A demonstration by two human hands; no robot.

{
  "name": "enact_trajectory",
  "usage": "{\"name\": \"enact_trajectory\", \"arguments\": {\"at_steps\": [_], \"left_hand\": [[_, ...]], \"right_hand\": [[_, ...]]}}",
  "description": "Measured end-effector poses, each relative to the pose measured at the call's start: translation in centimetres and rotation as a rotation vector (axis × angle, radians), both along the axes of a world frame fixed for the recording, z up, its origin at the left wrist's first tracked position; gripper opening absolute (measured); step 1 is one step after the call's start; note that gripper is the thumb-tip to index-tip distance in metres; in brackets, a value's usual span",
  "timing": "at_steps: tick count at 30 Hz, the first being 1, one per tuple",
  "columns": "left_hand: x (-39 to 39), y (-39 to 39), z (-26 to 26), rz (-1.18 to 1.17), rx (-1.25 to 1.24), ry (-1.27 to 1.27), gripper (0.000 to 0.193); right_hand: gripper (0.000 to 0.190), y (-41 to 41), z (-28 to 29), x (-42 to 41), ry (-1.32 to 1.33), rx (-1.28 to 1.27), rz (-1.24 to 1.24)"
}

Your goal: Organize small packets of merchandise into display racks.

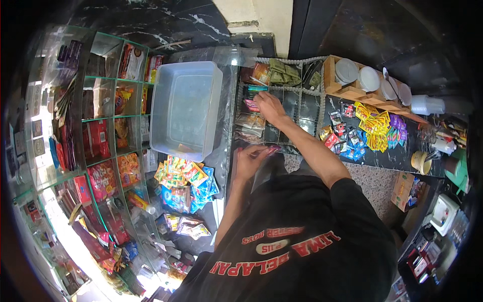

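My right hand [268, 107] reaches into the left column of a wire-edged divided rack [311, 98], its fingers on a pink sachet [251, 105] beside a row of teal sachets [257, 88]. Near the rack's front edge, my left hand [249, 160] holds a small pink-purple sachet [273, 150]. Clear-and-brown sachets [249, 124] stand between the two hands in the same column. At the rack's back lie olive-green packets [285, 71] and orange-brown packets [260, 73].
A translucent plastic tub [185, 109] sits left of the rack, with sachet piles [185, 171] below it. Glass shelves [100, 136] of packets stand further left. To the right are yellow sachets [373, 122] and a wooden holder [332, 85] with lidded jars [369, 78].
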State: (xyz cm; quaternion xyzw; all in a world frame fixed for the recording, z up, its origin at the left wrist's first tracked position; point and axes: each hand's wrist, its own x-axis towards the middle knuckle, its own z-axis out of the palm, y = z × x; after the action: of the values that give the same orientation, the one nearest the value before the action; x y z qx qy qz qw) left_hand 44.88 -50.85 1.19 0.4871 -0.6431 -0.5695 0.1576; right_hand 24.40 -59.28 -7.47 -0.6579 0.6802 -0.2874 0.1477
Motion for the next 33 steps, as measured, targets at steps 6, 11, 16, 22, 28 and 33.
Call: {"name": "enact_trajectory", "arguments": {"at_steps": [6, 11, 16, 22, 28, 33], "left_hand": [[-0.8, -2.1, 0.0, -0.097, -0.105, 0.030, 0.016], [-1.2, -3.4, 0.1, -0.055, -0.014, -0.026, 0.018], [-4.5, -3.9, 1.0, -0.069, -0.138, 0.189, 0.016], [-11.3, -2.4, 2.7, -0.138, -0.111, 0.236, 0.015], [-15.4, 1.7, 1.4, -0.111, -0.040, 0.407, 0.023], [-14.8, 4.4, 0.4, -0.030, 0.132, 0.442, 0.035]], "right_hand": [[0.020, 1.0, -2.5, -1.1, 0.191, 0.102, -0.075], [0.019, 2.5, 1.4, -0.4, 0.061, -0.012, -0.222], [0.020, 8.7, 6.0, -3.7, -0.689, 0.085, -0.187], [0.026, 17.0, 9.5, -7.7, -0.872, 0.086, -0.225], [0.023, 21.2, 7.9, -11.9, -1.033, 0.097, -0.256], [0.036, 21.8, 6.4, -14.7, -1.156, 0.092, -0.162]]}}
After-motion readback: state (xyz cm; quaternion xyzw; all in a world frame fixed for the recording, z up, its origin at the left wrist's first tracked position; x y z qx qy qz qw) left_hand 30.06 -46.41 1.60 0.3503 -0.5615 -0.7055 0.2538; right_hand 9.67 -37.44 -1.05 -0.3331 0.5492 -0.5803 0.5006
